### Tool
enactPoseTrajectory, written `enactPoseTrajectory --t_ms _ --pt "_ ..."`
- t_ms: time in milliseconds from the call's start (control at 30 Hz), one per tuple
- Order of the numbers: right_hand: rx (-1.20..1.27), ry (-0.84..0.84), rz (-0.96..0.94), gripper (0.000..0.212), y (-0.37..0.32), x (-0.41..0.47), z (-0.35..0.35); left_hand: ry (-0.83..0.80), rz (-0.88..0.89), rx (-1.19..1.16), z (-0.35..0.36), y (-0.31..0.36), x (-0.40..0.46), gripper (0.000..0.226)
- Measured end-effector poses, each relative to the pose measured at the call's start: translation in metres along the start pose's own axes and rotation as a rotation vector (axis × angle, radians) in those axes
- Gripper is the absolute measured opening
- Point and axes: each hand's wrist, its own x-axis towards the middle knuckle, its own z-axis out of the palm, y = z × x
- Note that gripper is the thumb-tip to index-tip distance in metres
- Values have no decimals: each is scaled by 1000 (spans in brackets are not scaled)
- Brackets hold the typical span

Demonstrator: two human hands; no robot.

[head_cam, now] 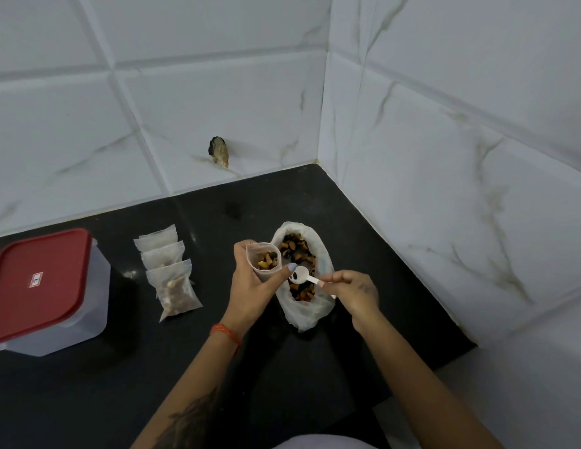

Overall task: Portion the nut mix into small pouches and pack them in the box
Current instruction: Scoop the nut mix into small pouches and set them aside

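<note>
Head view: your left hand [250,286] has its grip wrapped round a small clear pouch [265,260], held upright with the mouth open; nut pieces are visible inside it. The pouch sits just beside, and left of, the large white bag of nut mix [318,306], which stands open on the black bench [88,400] with its rim rolled down and mixed brown, orange and dark pieces showing inside. Your right hand [350,290] has its grip pinched on the handle of a small white plastic spoon [302,276]; the bowl of the spoon is over the open bag, close to your left thumb, and holds one dark piece. Left of the hands, well apart from the bag, three filled pouches [172,273] lie in an overlapping row on the bench, running from the wall side toward you. Further left stands a clear plastic box [72,315], with its red lid [39,280] seated on top. An orange thread band [226,332] circles your left wrist. White marbled wall tiles [185,92] meet in a corner behind the bench; a small dark-and-tan fitting [219,150] projects from the wall just above the bench edge; what it is, cannot tell.
</note>
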Motion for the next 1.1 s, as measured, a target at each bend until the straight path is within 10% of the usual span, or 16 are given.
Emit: enactPoseTrajectory --t_ms 133,333,567,700,933,1100 --pt "-405 79 -283 11 -8 -4 -1 20 -1 12 1 1 -1 63" --pt "-212 -212 -804 21 -53 -33 16 43 10 84 5 11 -1 53" --pt "-233 -115 -902 6 -59 -24 22 -120 -87 -79 -16 21 -4 68" --pt "-128 -171 -1009 4 -64 -25 15 -95 -50 -249 -31 29 -10 30" --pt "105 -353 -706 29 -68 -35 17 38 -18 -349 -28 48 -17 17" --pt "238 -369 -512 7 -74 -43 21 69 -75 -366 -27 55 -22 18"
